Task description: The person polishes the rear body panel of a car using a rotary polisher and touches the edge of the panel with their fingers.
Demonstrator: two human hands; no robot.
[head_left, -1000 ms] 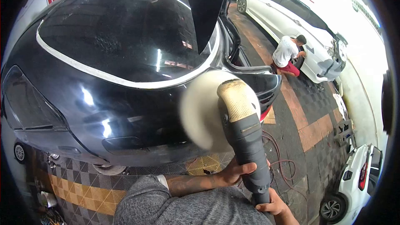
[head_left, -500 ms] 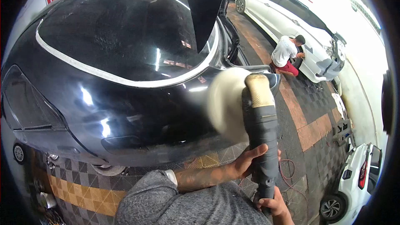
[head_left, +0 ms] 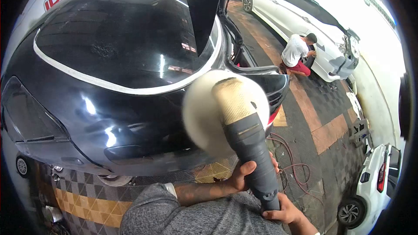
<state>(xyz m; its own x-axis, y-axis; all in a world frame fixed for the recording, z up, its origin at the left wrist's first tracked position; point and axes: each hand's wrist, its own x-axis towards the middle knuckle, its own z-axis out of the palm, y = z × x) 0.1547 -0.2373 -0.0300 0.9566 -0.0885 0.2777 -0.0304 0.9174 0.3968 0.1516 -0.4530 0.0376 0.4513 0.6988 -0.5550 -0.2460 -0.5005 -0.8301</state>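
Note:
A car polisher point(head_left: 250, 141) with a black taped body and a worn beige head stands across the middle of my view. Its round white pad point(head_left: 200, 113) is smeared by rotation and lies against the rear side panel of a black car point(head_left: 143, 117), near the tail light point(head_left: 274, 115). My left hand point(head_left: 244, 175) wraps round the middle of the polisher's body, fingertips showing on its far side. Closed on the rear end of the tool is my right hand point(head_left: 284, 211). White masking tape point(head_left: 126, 89) edges the car's dark side window point(head_left: 117, 39).
A red hose point(head_left: 300, 182) coils on the checkered floor point(head_left: 328, 98) to the right. Farther off, a person point(head_left: 297, 54) in a white shirt crouches beside a white car point(head_left: 300, 21). Another white car point(head_left: 370, 187) is at the lower right.
The polisher has moved left along the black panel and tilted, its head leaning left. Both hands have moved left with it, still gripping. The tail light is more exposed.

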